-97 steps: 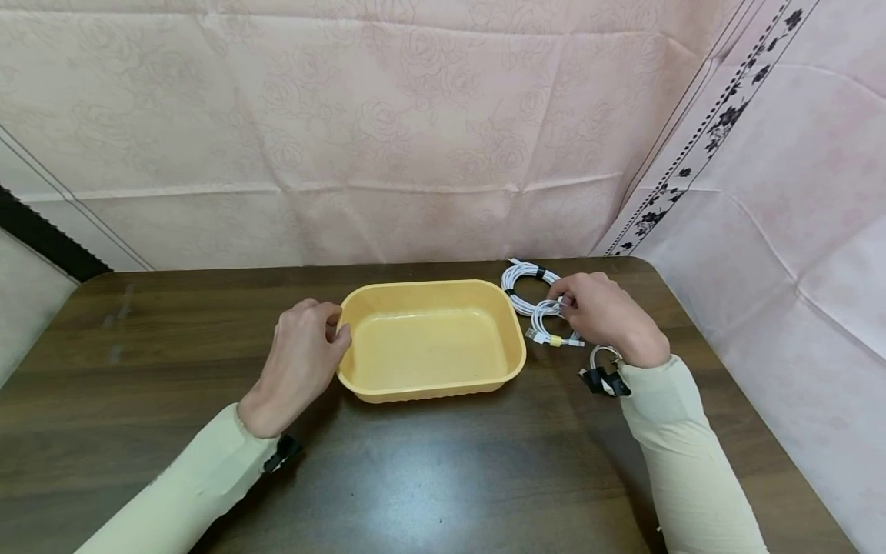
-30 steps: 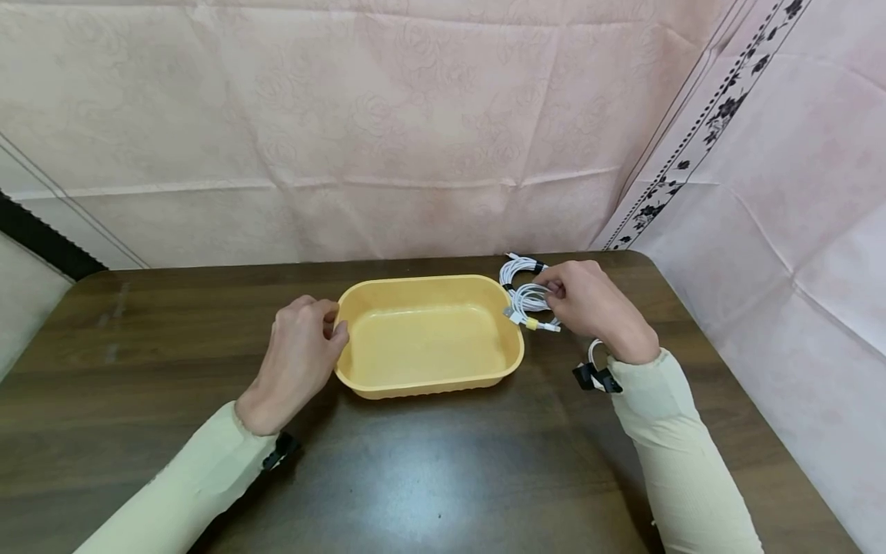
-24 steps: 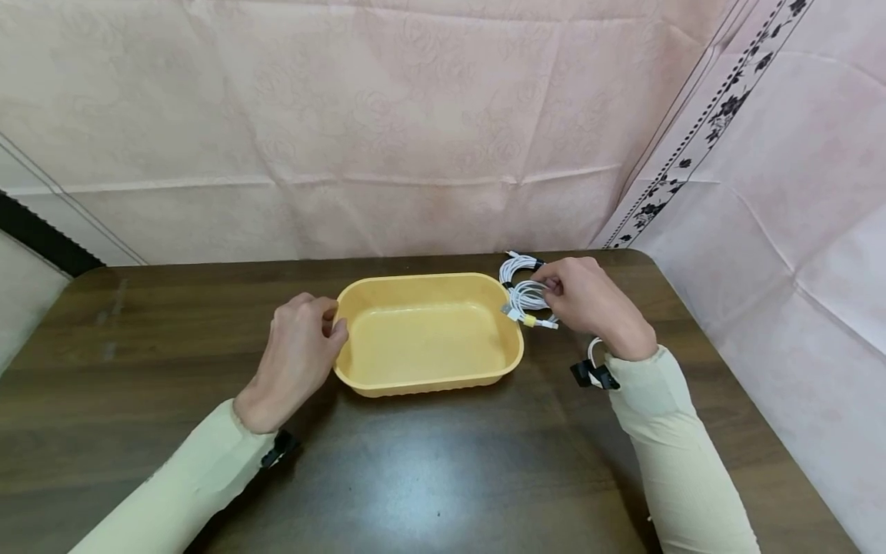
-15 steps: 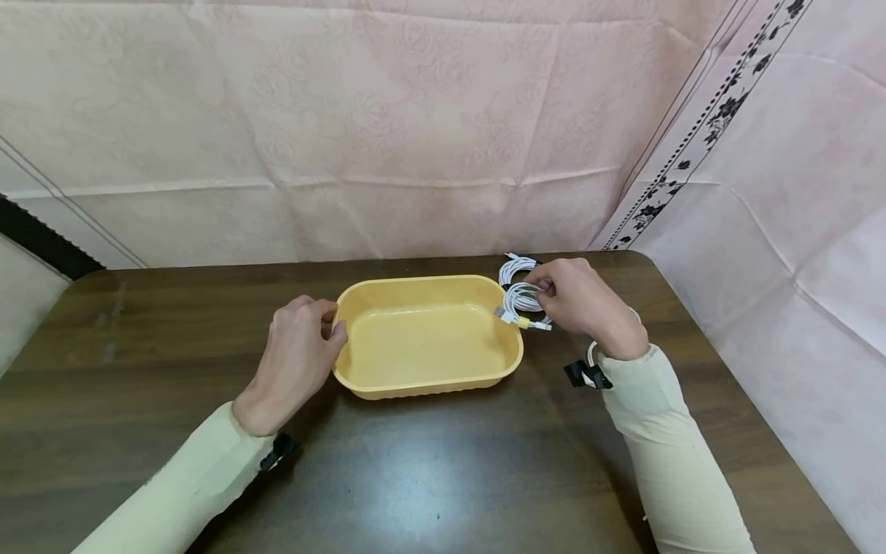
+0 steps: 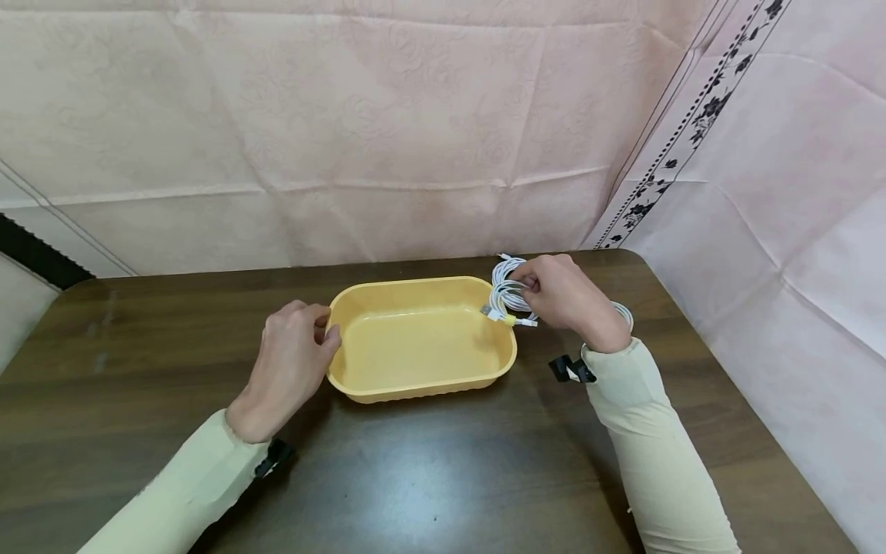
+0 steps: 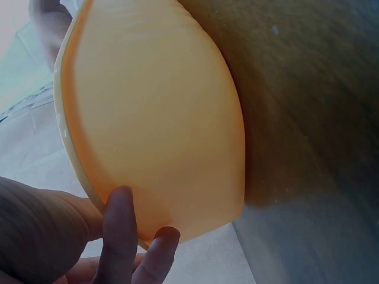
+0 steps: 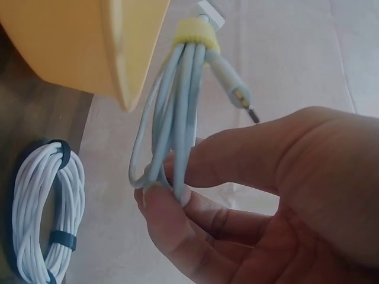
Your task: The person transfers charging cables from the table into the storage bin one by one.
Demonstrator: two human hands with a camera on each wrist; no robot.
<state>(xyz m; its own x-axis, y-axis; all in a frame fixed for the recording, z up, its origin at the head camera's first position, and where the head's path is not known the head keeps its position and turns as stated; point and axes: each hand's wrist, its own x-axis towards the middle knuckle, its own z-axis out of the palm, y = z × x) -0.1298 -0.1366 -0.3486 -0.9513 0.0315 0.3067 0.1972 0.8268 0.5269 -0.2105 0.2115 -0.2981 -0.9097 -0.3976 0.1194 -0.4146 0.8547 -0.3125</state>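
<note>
The left hand (image 5: pixel 287 362) pinches the left end of the yellow tub (image 5: pixel 418 342) and the right hand (image 5: pixel 554 288), likely carrying, pinches a cord (image 7: pixel 185 89) by its right end: next, move gently.

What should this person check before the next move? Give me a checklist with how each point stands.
Likely next: cable into basin.

1. Basin held: ok; the left hand grips the yellow basin.
2. Cable held: ok; the right hand pinches the white cable.
3. Cable bundled: ok; a yellow tie wraps it.
4. Cable fully over basin: not ok; part is outside.
5. Cable touching basin: cannot tell.
</note>
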